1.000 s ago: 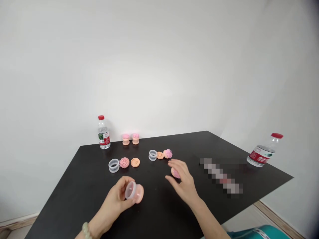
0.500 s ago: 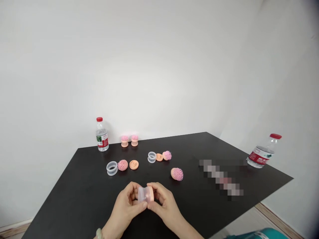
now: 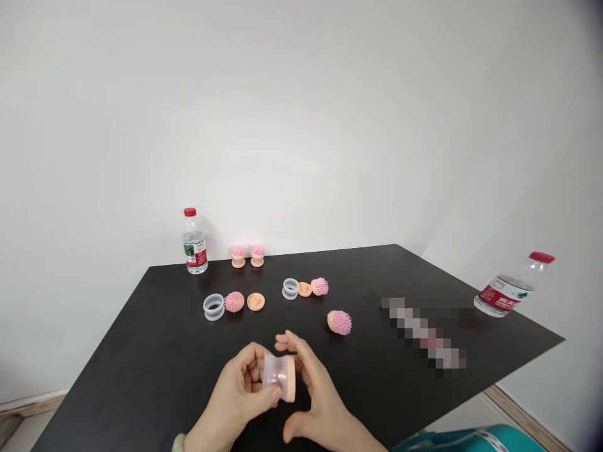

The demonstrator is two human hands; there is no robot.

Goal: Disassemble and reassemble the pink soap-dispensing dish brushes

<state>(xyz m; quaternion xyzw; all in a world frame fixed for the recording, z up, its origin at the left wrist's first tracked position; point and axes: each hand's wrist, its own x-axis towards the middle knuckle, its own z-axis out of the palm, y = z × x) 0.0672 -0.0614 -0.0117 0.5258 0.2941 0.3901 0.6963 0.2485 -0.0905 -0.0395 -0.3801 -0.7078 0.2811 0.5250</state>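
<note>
My left hand (image 3: pixel 242 389) grips a clear plastic waisted ring (image 3: pixel 276 370), held on its side, with an orange disc cap (image 3: pixel 291 379) on its right end. Thumb and fingers of my right hand (image 3: pixel 318 395) are spread around the cap side, holding nothing. Beyond the hands lies a round brush head (image 3: pixel 340 322) with pink bristles. Farther left are another clear ring (image 3: pixel 213 307), a pink brush head (image 3: pixel 234 302) and an orange cap (image 3: pixel 255 302). A similar set of ring (image 3: pixel 291 289), cap (image 3: pixel 304 289) and brush head (image 3: pixel 320 287) lies behind.
Two whole brushes (image 3: pixel 238 257) stand at the back of the black table (image 3: pixel 141 351), near a water bottle (image 3: pixel 195 245). Another bottle (image 3: pixel 506 292) is at the right edge. A pixelated strip (image 3: pixel 424 333) lies on the right. Something teal (image 3: pixel 509 437) shows at bottom right.
My right hand has let go of the capped ring and spread its fingers, thumb dropping away. My left hand still holds it. The view has shifted slightly.
</note>
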